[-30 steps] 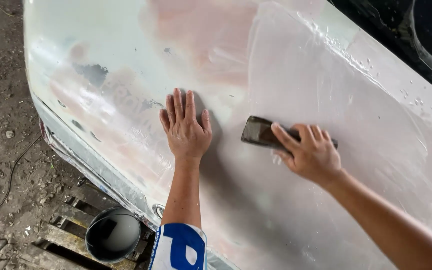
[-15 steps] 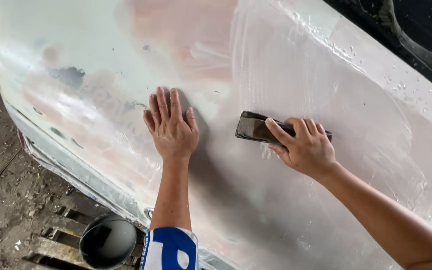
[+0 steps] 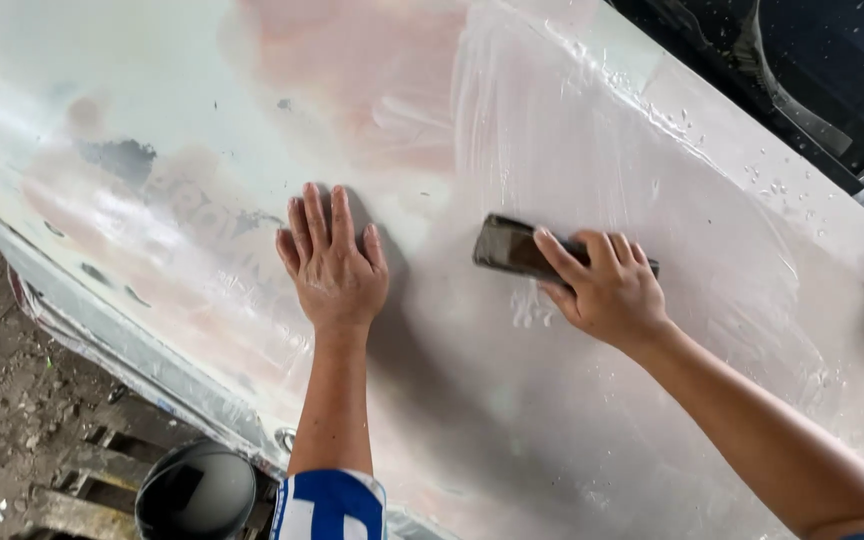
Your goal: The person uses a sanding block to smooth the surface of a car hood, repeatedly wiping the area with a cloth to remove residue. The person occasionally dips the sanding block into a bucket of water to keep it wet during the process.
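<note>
Head view, looking down on a wet car body panel [image 3: 592, 420] that fills nearly the whole frame, pale grey-white with pinkish filler patches at upper centre and darker bare spots at upper left; streaks of milky slurry and water beads cover its right half. At the upper right corner, a dark window opening [image 3: 802, 60] borders the panel. Along the lower left edge lie dirt ground [image 3: 2, 400], a wooden pallet [image 3: 82, 480] and a round black bucket [image 3: 195, 492] just below the panel's lower rim.

Right hand [image 3: 607, 290], right of centre: fingers curled over a dark rectangular sanding block [image 3: 517, 248], gripping it and pressing it flat against the panel. The block's long axis runs roughly left to right across the frame, tilting slightly downward toward the right; its free end projects leftward beyond the fingertips, the other end being hidden under the hand.

Left hand [image 3: 332, 270], centre: open, palm flat on the panel, fingers spread and pointing toward the top of the frame, holding nothing. A blue-and-white sleeve [image 3: 330, 505] shows at the bottom edge.

The block lies to the right of the left hand, near but apart from it.
</note>
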